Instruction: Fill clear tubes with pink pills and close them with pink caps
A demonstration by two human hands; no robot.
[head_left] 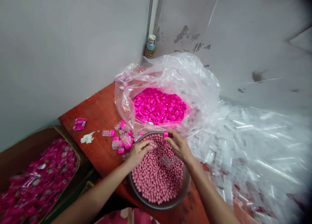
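Observation:
Over a round metal bowl [186, 181] of pink candy balls [156, 181], my left hand [138, 153] is closed on a small clear container [153, 145] with pink balls in it. My right hand [179, 145] pinches a bright pink cap [165, 135] just to the right of that container; the two are apart. Clear containers [168, 161] lie on the balls below my right hand. Left of the bowl is a loose heap of filled containers with pink caps [126, 139]. Behind the bowl, a clear plastic bag [195, 78] holds many loose pink caps [159, 107].
A cardboard box [73, 146] of pink packets [41, 181] stands at the lower left. One pink packet [80, 124] lies on the red-brown table [97, 104]. Many clear empty containers [239, 146] spread to the right. A bottle [151, 43] stands in the wall corner.

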